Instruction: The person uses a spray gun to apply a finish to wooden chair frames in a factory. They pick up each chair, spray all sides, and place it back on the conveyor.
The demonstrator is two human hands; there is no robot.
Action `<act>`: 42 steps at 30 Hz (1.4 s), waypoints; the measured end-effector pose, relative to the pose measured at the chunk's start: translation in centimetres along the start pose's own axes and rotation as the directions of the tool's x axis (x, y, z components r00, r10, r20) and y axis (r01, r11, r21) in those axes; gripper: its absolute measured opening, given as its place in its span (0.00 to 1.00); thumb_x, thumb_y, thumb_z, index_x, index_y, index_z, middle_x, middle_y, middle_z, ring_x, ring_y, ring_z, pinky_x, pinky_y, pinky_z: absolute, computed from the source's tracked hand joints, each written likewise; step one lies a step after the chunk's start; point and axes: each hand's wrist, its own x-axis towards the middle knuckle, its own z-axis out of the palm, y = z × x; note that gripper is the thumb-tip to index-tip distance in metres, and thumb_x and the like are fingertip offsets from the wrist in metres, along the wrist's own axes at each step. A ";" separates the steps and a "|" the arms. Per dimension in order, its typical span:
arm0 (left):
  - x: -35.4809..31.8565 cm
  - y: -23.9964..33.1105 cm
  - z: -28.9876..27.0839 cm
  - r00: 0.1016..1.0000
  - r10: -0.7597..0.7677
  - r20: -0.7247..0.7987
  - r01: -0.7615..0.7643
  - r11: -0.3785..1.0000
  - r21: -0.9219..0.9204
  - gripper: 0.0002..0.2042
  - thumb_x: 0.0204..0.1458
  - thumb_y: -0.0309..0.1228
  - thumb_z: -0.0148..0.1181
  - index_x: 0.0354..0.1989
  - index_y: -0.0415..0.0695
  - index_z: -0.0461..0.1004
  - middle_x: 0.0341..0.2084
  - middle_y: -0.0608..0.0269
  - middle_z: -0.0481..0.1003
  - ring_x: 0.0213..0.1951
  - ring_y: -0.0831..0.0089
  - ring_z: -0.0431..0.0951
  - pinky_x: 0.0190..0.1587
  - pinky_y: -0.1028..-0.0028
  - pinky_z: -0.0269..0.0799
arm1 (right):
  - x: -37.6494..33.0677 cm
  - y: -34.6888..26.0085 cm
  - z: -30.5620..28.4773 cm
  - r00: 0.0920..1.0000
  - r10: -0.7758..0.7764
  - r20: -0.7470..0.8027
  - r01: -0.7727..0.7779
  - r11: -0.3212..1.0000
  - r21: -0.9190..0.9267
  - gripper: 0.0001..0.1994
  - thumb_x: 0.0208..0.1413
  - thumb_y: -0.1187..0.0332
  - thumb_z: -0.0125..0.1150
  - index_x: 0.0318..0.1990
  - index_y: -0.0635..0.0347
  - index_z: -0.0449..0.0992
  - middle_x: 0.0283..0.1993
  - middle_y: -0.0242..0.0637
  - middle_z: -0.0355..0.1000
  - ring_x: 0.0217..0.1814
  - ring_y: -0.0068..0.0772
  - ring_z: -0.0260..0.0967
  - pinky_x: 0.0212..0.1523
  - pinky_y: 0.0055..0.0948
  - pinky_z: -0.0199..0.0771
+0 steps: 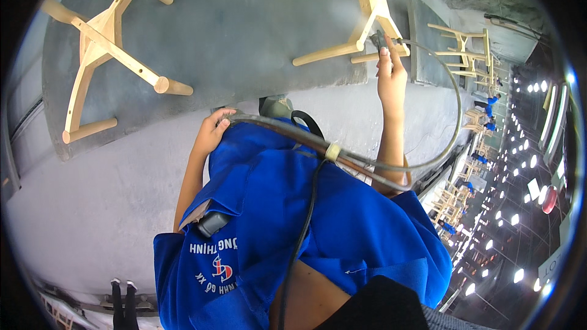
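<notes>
My right hand (391,79) is raised at the right, wrapped round a small dark spray or blow gun (379,41); its exact kind is partly hidden by the fingers. A grey hose (457,110) runs from this gun, loops out to the right and comes back across my body. Just beyond the gun is a pale wooden chair frame (373,9) with crossing bars, on the dark grey table. Lower at the left, my left hand (215,128) is closed on the hose bundle (269,123) in front of my blue jacket. Neither hand visibly touches the chair frame.
Another wooden frame (101,36) lies on the dark grey table (226,24) at the left. More chair frames (465,52) stand at the right. Blue-clad people work farther off, and a person's dark legs (124,305) show at lower left. A black cord (302,238) hangs down my front.
</notes>
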 end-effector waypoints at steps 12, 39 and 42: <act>-4.4 0.0 -1.8 0.959 0.022 -0.283 -0.003 0.998 0.067 0.28 0.63 0.52 0.53 0.61 0.40 0.71 0.28 0.65 0.72 0.32 0.75 0.69 0.39 0.72 0.67 | 10.7 -4.0 7.4 0.971 -0.236 0.049 0.241 0.944 -0.227 0.33 0.64 0.37 0.46 0.70 0.43 0.65 0.42 0.59 0.78 0.48 0.61 0.76 0.47 0.50 0.75; -4.1 -3.5 0.5 0.919 -0.053 -0.391 0.033 0.998 -0.057 0.35 0.69 0.59 0.34 0.56 0.36 0.74 0.18 0.69 0.66 0.22 0.78 0.65 0.25 0.75 0.60 | 16.0 -13.7 1.9 0.875 -0.479 -0.062 0.380 0.761 -0.525 0.33 0.62 0.33 0.45 0.61 0.47 0.71 0.30 0.52 0.78 0.32 0.55 0.79 0.32 0.49 0.79; -5.2 -3.6 1.1 0.936 -0.072 -0.344 0.067 0.997 -0.026 0.36 0.68 0.60 0.34 0.53 0.35 0.74 0.18 0.68 0.67 0.22 0.78 0.65 0.26 0.75 0.60 | 13.3 -8.7 3.5 0.937 -0.345 0.049 0.336 0.858 -0.389 0.34 0.62 0.32 0.45 0.62 0.48 0.71 0.33 0.53 0.78 0.37 0.55 0.79 0.37 0.49 0.79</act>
